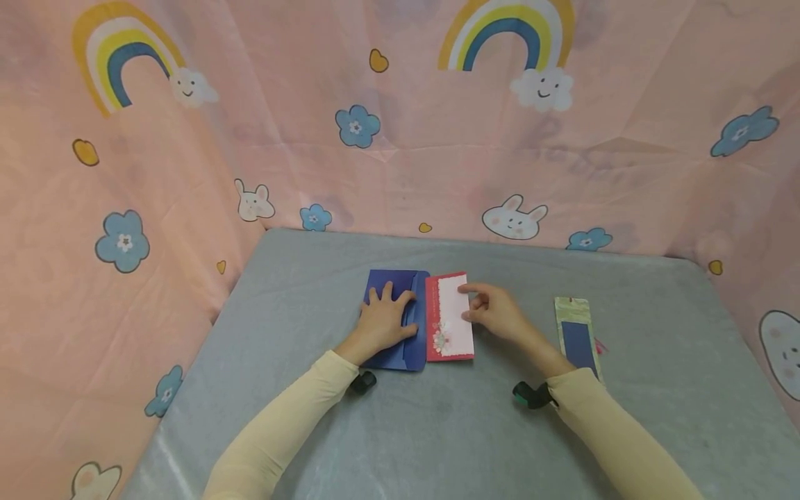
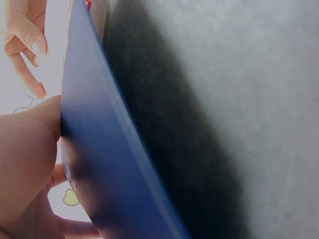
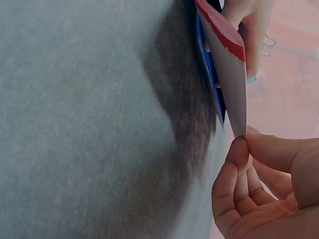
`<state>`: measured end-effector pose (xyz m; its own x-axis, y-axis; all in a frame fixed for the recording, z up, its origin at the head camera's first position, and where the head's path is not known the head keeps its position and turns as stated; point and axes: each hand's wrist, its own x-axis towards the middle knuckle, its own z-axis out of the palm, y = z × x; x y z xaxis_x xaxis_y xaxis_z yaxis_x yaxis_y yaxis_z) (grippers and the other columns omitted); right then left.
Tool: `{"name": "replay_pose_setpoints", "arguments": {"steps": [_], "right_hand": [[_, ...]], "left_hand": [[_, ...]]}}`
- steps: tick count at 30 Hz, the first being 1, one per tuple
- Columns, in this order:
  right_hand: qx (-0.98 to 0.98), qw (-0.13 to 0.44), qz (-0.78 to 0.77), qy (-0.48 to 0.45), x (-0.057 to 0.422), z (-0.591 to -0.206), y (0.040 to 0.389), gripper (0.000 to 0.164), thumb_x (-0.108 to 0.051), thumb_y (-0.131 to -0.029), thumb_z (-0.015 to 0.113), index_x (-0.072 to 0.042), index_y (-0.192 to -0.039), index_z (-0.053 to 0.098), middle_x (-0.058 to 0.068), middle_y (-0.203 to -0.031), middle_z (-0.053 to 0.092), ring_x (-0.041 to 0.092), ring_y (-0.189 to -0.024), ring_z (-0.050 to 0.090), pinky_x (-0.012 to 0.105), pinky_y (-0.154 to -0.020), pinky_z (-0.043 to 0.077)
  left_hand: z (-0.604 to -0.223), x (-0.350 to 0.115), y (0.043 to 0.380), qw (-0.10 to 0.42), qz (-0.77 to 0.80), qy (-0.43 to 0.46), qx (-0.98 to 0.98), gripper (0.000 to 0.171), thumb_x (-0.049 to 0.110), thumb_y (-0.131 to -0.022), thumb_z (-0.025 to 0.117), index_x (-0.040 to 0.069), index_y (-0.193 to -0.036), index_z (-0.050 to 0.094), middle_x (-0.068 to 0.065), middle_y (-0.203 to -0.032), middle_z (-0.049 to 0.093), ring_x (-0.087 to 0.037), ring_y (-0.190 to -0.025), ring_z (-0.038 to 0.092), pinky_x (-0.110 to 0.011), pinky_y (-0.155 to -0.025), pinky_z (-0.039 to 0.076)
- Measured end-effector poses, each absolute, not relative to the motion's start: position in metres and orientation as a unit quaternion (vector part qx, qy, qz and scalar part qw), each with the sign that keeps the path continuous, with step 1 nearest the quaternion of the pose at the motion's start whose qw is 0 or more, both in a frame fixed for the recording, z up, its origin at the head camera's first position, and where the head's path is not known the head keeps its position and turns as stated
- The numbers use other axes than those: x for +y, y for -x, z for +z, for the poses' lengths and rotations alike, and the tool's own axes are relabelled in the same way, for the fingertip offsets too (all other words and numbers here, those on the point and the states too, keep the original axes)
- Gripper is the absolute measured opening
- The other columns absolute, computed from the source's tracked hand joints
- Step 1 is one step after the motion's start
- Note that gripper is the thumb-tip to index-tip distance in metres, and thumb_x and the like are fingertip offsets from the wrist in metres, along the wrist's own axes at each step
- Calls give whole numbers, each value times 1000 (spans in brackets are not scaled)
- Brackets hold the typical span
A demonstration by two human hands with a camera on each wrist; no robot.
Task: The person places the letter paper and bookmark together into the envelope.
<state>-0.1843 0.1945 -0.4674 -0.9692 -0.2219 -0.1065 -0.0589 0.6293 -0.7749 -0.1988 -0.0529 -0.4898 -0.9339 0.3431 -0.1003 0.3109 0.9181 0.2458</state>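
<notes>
A blue envelope with its flap folded out to the right is raised over the grey table, its underside showing in the left wrist view. My left hand holds it from above, fingers spread across it and the thumb near the flap. Right beside the flap is a red greeting card with a pale pink front and a flower print low on its left side. My right hand pinches the card's right edge between thumb and index finger. In the right wrist view the card stands tilted, overlapping the envelope.
A long gold-bordered strip with a dark blue panel lies on the table to the right, partly behind my right forearm. A small pink thing shows at its right edge. Behind the grey table hangs a pink printed cloth.
</notes>
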Motion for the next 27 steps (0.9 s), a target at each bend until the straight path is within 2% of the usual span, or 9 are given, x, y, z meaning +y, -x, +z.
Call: {"name": "replay_pose_setpoints", "arguments": {"steps": [15,27], "right_hand": [[894,109,-430,62,187,-464,189,50,-11,-88,72,-6,-135,57,10,-82,58,18,-67,51,27,-57,43],[893,105,-433,69,181,-469,191,48,-7,-88,72,-2,-133,58,11,-82,60,17,-66,51,28,-59,43]], "left_hand": [[-490,-51,199,60,109,-164,979,60,47,-88,69,28,-142,49,-27,-154,37,-61,-136,35,-73,-98,39],[-489,-51,199,74,113,-161,978,57,48,-92,64,28,-143,48,-27,-156,34,-61,-138,32,-73,-99,38]]}}
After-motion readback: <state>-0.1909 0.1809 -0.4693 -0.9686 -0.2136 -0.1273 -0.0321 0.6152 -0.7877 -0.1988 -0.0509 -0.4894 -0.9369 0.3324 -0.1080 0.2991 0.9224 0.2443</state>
